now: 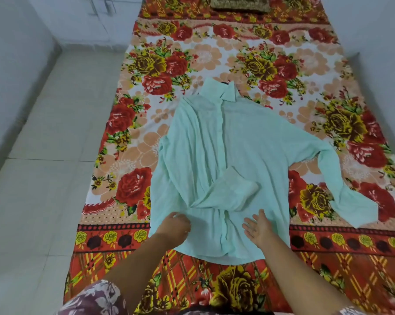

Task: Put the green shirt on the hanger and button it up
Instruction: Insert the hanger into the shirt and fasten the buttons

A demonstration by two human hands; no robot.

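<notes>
While the green shirt [226,144] lies front-up along the middle of the bed [305,64], hem by the near edge, its lower left side is grasped by the left grip [173,226] and its hem smoothed by the released, spread-fingered right grip [259,230], seemingly to straighten the front.

Bright, diffuse light falls evenly from above. It washes the green shirt [226,144] to a pale mint, and its creases show only as faint, soft-edged shading. Thin, weak shadows lie on the floral bedsheet [328,123] beside the forearms, just below the shirt's hem. Left of the shirt, the tiled floor [44,155] looks greyer and dims toward the wall. Wide-angle distortion bows the bed's edges outward on both sides of the shirt and curves the tile joints. Detail is slightly smeared throughout. The blur is strongest on the cushion [239,4] far beyond the collar and on the patterned sleeve [94,298] below the hem.
</notes>
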